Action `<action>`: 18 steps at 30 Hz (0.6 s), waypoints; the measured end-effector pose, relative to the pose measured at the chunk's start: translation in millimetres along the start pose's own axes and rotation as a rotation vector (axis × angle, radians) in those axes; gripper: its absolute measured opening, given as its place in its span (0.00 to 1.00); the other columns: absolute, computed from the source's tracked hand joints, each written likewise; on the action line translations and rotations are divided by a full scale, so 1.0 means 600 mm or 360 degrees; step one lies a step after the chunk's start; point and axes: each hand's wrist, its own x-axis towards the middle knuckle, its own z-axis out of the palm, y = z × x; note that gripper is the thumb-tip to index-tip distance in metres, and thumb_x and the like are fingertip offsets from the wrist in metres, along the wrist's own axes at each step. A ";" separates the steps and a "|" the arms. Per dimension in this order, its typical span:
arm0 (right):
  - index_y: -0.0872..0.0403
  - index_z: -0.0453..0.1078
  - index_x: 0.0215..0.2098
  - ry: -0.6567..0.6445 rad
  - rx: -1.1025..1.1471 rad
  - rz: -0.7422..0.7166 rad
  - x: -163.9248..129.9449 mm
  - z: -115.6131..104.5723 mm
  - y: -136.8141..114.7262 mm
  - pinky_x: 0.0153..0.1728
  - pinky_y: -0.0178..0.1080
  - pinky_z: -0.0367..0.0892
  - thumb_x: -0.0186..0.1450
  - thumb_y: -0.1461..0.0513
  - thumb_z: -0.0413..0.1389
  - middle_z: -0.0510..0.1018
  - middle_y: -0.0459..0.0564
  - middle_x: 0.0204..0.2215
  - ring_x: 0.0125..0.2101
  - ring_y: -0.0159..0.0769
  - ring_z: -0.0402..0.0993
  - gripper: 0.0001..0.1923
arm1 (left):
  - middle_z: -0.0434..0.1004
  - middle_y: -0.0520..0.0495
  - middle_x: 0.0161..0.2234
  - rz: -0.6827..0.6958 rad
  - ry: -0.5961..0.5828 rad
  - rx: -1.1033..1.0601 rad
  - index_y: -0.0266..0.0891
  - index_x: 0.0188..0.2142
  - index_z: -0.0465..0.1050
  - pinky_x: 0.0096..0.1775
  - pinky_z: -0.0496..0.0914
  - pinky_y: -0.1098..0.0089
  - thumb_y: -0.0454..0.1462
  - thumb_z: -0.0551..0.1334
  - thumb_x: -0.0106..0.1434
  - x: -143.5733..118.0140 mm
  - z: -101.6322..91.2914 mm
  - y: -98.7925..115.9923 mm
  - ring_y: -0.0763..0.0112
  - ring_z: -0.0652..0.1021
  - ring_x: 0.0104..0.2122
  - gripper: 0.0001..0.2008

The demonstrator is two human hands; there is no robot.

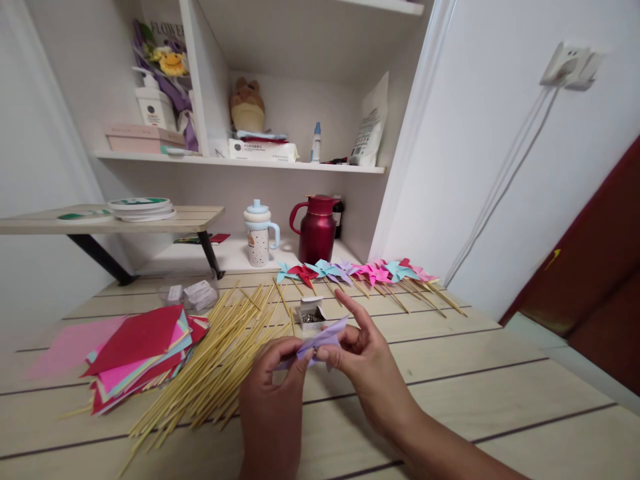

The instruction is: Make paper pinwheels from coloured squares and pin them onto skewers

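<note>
While the left hand (274, 377) pinches the left part of a folded lilac paper (327, 338) between thumb and fingers, the right hand (374, 363) clamps its right part, thumb pressed near the middle and index finger raised clear. A small dark spot shows by the thumbs, too small to make out. The paper is held above the wooden tabletop (480, 380), just on the near side of an open white box (313, 323) of small metal pieces. Left of the hands spreads a loose heap of thin wooden sticks (220, 367), and farther left lies a stack of coloured paper sheets (135, 343), red on top. Beyond that stack sits a clear container (214, 293) with small white boxes. Along the far edge, to the right, lies a row of paper pinwheels (345, 271) on sticks, with a red jug (319, 233) and a blue-lidded cup (259, 243) behind.
</note>
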 end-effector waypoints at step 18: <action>0.50 0.74 0.29 -0.0091 -0.0337 -0.0378 -0.007 -0.005 -0.014 0.40 0.37 0.68 0.56 0.61 0.67 0.78 0.45 0.30 0.36 0.37 0.74 0.06 | 0.79 0.55 0.32 0.0942 -0.0060 0.0318 0.47 0.31 0.76 0.38 0.74 0.71 0.30 0.65 0.58 0.004 -0.017 0.010 0.71 0.79 0.34 0.08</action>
